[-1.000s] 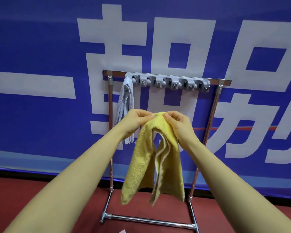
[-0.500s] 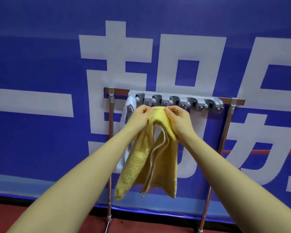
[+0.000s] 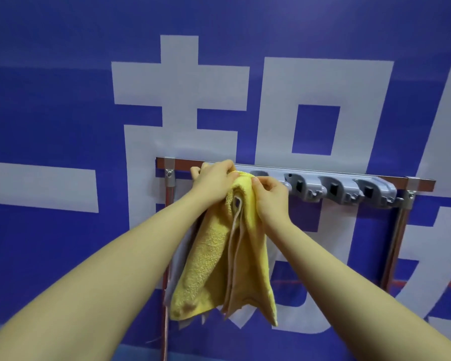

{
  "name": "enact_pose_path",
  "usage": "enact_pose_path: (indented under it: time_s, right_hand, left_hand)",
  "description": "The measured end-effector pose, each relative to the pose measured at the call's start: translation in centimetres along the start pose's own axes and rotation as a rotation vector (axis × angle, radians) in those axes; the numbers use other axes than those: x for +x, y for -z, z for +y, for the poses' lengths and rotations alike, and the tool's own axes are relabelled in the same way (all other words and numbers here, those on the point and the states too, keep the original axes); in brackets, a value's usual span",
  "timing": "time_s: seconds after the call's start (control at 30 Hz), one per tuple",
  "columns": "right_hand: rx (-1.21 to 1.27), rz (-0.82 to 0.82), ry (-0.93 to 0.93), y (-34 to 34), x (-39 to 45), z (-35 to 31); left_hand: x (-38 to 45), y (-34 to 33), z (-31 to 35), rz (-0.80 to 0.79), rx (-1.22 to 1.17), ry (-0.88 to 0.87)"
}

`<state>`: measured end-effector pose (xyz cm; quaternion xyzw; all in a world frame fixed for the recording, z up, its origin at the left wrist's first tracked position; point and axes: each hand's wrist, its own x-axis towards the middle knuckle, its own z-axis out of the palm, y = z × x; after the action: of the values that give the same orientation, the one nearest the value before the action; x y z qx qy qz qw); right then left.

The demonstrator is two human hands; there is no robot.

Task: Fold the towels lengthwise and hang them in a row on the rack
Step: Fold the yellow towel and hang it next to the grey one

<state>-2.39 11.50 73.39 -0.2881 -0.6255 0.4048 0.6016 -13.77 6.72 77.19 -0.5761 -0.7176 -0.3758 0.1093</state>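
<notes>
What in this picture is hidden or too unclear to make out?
Head view, all:
- Rack clips at its left end: covered by the left hand, right hand and yellow towel.
- Grey towel: mostly behind the yellow one.
- Rack's feet: below the bottom edge.

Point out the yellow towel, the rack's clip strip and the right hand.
yellow towel [image 3: 208, 256]: head view, left hanging fold.
clip strip [image 3: 333, 188]: head view, grey holder right of the hands.
right hand [image 3: 270, 194]: head view, back of hand.
</notes>
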Motion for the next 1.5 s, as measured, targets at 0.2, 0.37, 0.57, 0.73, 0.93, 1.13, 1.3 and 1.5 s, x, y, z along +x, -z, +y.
enact_pose_path:
  time_s: [0.2, 0.37, 0.57, 0.73, 0.93, 1.13, 1.3, 1.5]
  right_hand:
    - [0.039, 0.101, -0.005, -1.7, 0.4, 2.4]
    - [0.135, 0.166, -0.087, -2.7, 0.8, 3.9]
    - [0.24, 0.209, -0.099, -2.6, -0.6, 4.1]
    - [0.152, 0.101, 0.107, -1.4, -3.7, 4.0]
    - [-0.031, -0.126, 0.246, -1.2, -4.9, 4.2]
    - [-0.343, -0.004, 0.208, -1.2, -5.6, 5.6]
    - [-0.407, 0.101, 0.21, -0.5, -5.4, 5.6]
    - [-0.606, 0.18, 0.311, 0.6, -4.7, 5.2]
  left_hand:
    - [0.8, -1.7, -0.9, 0.072, 0.033, 0.038]
    - [0.4, -2.3, -1.0, 0.162, -0.008, 0.119]
    - [-0.2, -2.9, -1.3, 0.285, -0.052, 0.125]
    - [-1.6, -2.7, -2.3, 0.203, -0.058, -0.054]
    - [-2.6, -1.3, -3.6, -0.013, 0.157, -0.232]
    - [-5.2, -1.4, -4.9, 0.265, 0.159, -0.131]
    - [-6.6, -2.1, -4.9, 0.313, 0.039, 0.078]
    - [-6.6, -1.2, -5.3, 0.335, 0.163, -0.025]
